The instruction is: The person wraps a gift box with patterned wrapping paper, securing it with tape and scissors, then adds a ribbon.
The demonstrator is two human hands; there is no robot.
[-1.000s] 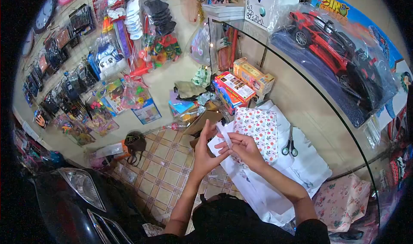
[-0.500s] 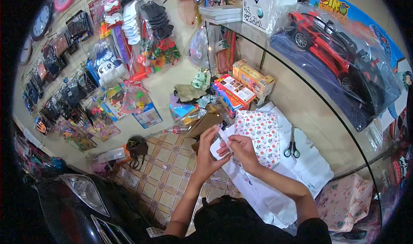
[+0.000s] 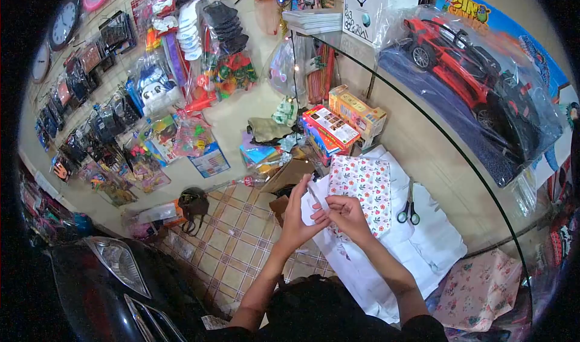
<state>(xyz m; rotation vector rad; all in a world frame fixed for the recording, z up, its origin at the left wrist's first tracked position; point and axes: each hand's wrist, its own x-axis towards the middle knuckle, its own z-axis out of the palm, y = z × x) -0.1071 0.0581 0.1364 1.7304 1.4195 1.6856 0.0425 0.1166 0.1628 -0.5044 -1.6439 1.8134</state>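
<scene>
My left hand (image 3: 294, 222) is closed around a thin, translucent object (image 3: 315, 195) that looks like a roll of clear tape held on edge. From the other side, the fingers of my right hand (image 3: 348, 216) pinch at its lower edge, close to my left fingertips. Just beyond my right hand lies a box wrapped in floral paper (image 3: 362, 188), white with red flowers and dark leaves. White paper sheets (image 3: 432, 239) are spread beneath it. Dark-handled scissors (image 3: 409, 212) rest on that paper, right of the wrapped box.
Boxed goods (image 3: 332, 129) stand behind the wrapped box. A glass panel edge (image 3: 447, 121) curves along the right, with a packaged red toy car (image 3: 450, 58) above. Pink floral paper (image 3: 480, 290) lies lower right. A motorcycle (image 3: 103, 294) stands at lower left on the tiled floor (image 3: 232, 227).
My right hand has turned, its fingers shifting slightly down along the clear object, and the right elbow has drawn in. My left hand still holds the object; the box and scissors stay in place.
</scene>
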